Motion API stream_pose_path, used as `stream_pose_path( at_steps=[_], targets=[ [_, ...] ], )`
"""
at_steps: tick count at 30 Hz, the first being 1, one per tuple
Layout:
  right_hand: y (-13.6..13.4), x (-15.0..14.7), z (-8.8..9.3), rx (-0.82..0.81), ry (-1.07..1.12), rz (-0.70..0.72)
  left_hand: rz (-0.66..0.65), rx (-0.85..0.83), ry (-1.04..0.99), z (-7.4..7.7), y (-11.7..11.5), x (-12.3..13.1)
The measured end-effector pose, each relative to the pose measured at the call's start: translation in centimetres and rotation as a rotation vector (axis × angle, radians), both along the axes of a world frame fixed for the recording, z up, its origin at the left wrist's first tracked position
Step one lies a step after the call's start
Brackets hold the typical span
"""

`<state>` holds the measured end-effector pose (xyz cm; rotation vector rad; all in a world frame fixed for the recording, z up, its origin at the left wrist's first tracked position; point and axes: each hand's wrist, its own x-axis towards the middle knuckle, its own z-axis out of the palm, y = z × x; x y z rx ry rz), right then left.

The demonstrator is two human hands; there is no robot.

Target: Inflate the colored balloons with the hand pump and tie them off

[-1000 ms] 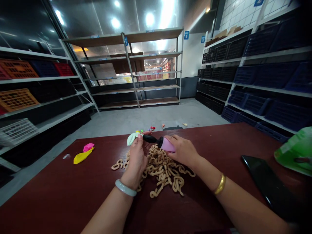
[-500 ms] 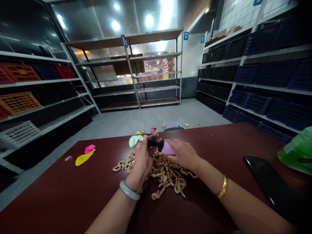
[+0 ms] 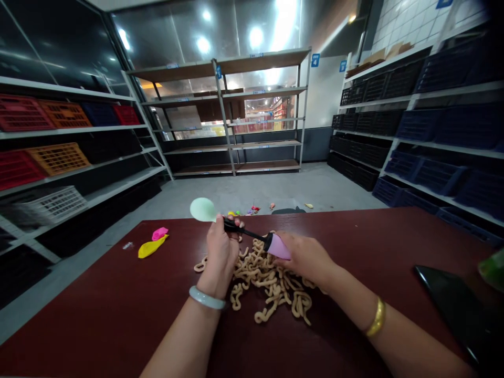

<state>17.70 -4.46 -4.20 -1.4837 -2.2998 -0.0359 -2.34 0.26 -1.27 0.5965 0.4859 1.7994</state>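
Observation:
My left hand (image 3: 219, 251) pinches the neck of a pale green balloon (image 3: 202, 209) onto the black nozzle of a small hand pump. My right hand (image 3: 306, 257) grips the pump's pink barrel (image 3: 279, 247), and a thin black rod shows between nozzle and barrel. The balloon is slightly rounded and sticks out up and to the left of my left fist. Both hands hover over a heap of tan linked chain pieces (image 3: 268, 278) on the dark red table (image 3: 118, 310).
A pink balloon (image 3: 159, 233) and a yellow balloon (image 3: 151, 247) lie flat at the table's left. A black phone (image 3: 457, 310) lies at the right, with a green bag (image 3: 493, 268) beyond it. Small coloured scraps (image 3: 252, 211) litter the floor. Shelving with crates lines both sides.
The pump barrel has slid back from the nozzle, exposing its rod. The green balloon has gone from limp to slightly rounded. The view has shifted left.

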Motion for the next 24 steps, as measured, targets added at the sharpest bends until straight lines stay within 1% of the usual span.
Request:
stream_pose_path(
  at_steps=[3,5,7,9,12,20,24],
  targets=[
    [0.5,0.9,0.1,0.025,-0.009,0.021,0.069,0.024,-0.019,0.8,0.8,-2.4],
    [0.8,1.5,0.2,0.041,-0.006,0.037,0.109,0.036,-0.034,1.2,1.0,-3.4],
    [1.0,2.0,0.3,0.044,-0.009,0.048,0.136,0.045,-0.044,1.5,1.0,-3.9],
    [1.1,2.3,0.4,0.033,-0.029,0.048,0.152,0.055,-0.048,1.5,0.9,-3.6],
    [1.0,2.3,0.4,0.021,-0.059,0.038,0.148,0.072,-0.041,1.3,0.5,-2.2],
    [-0.2,0.7,0.9,0.036,-0.009,0.037,-0.04,0.042,-0.005,-0.2,-2.1,3.6],
    [-0.6,0.1,1.3,0.004,0.036,0.035,-0.094,0.021,0.005,-0.7,-3.2,5.3]
  ],
)
